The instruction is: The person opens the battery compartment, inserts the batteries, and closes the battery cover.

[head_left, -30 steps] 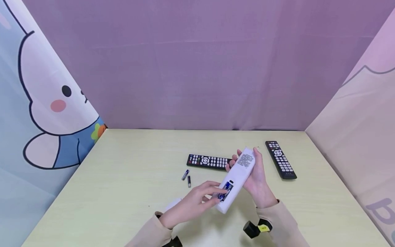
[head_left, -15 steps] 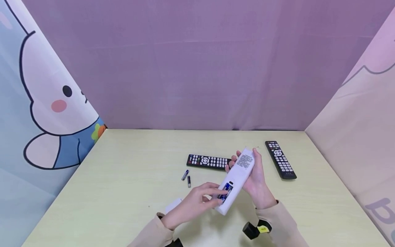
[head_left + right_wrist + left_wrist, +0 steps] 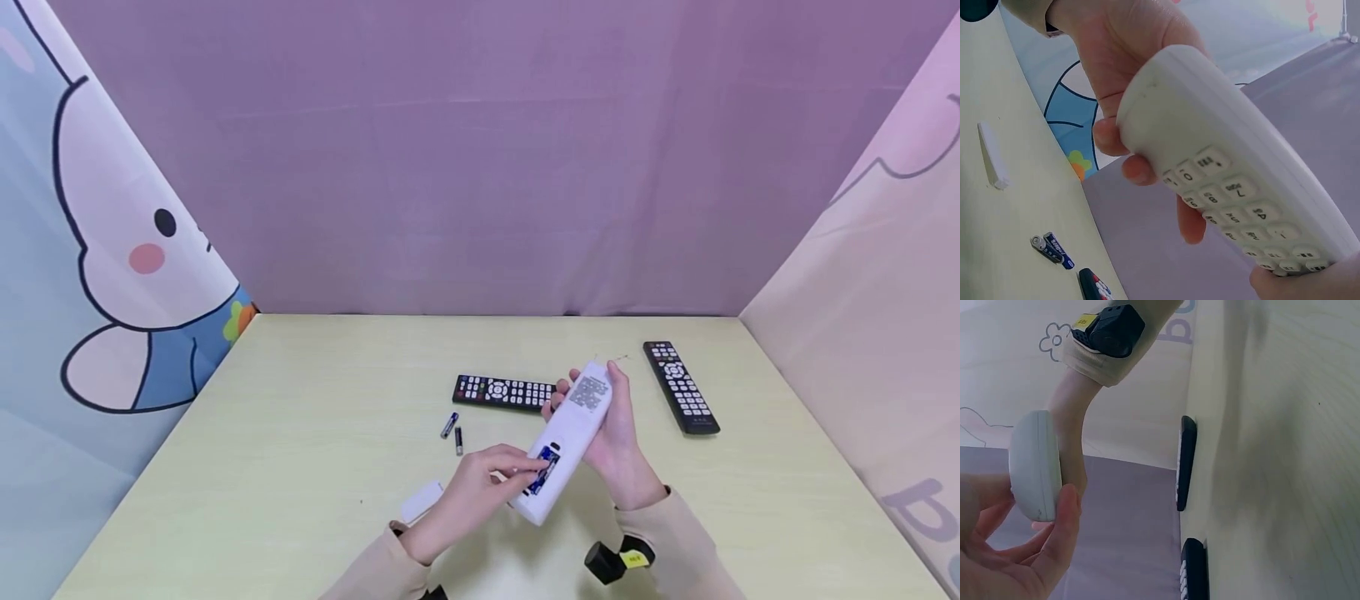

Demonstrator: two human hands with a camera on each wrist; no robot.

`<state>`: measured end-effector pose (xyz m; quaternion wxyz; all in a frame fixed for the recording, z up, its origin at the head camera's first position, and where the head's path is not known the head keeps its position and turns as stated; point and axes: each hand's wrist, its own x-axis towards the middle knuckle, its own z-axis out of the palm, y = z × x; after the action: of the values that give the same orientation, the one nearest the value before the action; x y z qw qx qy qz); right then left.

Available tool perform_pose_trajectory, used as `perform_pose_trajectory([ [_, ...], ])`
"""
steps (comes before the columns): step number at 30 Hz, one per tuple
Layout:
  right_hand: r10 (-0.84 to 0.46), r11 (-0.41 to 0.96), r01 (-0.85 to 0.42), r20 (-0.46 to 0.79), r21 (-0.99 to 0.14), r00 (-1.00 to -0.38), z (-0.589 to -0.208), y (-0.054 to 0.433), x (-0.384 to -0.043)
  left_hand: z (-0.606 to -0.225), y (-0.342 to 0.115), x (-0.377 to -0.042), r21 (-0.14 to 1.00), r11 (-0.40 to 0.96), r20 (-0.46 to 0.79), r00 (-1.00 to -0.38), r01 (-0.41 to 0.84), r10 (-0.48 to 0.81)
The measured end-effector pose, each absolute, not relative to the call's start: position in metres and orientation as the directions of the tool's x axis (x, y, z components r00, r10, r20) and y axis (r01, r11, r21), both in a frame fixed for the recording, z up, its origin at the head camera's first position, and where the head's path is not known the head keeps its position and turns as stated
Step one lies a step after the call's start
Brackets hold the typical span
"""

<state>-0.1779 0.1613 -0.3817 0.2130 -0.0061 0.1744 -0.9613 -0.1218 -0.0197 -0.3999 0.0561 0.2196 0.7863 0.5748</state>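
Observation:
A white remote control (image 3: 572,425) is held tilted above the table, its back and battery bay facing up. Blue batteries (image 3: 551,455) lie in the bay. My right hand (image 3: 615,454) grips the far part of the remote from the right side. At the near end my left hand (image 3: 480,487) has its thumb and index finger at the batteries; in the left wrist view its other fingers (image 3: 1063,528) curl beneath the remote. The right wrist view shows the button side (image 3: 1229,215) facing down. The left fingertips partly hide the batteries.
A white battery cover (image 3: 422,501) lies left of my left hand. Two loose batteries (image 3: 450,425) rest beyond it. One black remote (image 3: 498,392) lies behind my hands, another (image 3: 681,387) to the right. Cloth walls (image 3: 480,183) surround the table.
The white remote and both hands have shifted slightly left and toward me. The left thumb and index finger have drawn closer together over the batteries. More of the battery cover shows.

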Motion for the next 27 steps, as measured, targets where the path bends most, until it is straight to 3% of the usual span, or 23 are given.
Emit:
perform_pose_trajectory([
  [27, -0.412, -0.846, 0.416, -0.088, -0.334, -0.907, -0.3855, 0.1635, -0.1770, -0.3994, -0.0169, -0.1165, 0.900, 0.320, 0.151, -0.900, 0.296, 0.409],
])
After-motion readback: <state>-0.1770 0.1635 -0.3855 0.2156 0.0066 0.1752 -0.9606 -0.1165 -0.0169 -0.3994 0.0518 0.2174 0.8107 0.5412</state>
